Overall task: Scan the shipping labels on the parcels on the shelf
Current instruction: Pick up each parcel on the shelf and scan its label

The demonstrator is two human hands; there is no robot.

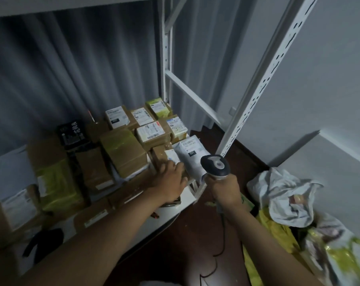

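Several parcels fill the white shelf [185, 200]: brown cartons with white shipping labels at the back [152, 132], a tape-wrapped carton [123, 151], and a grey mailer bag marked 231 [190, 156] at the front right corner. My left hand [171, 179] reaches over the shelf's front, fingers resting on a small white-labelled parcel [170, 156] beside the mailer. My right hand [224, 187] grips the handle of a dark grey and white barcode scanner [215, 164], its head just right of the mailer and its cable hanging down.
A white slotted shelf post [263, 79] rises to the right of the parcels. Plastic bags, white [284, 195] and yellow, are heaped on the dark floor at the right by the wall. A grey curtain [71, 75] hangs behind the shelf. More cartons and a black item lie at the left.
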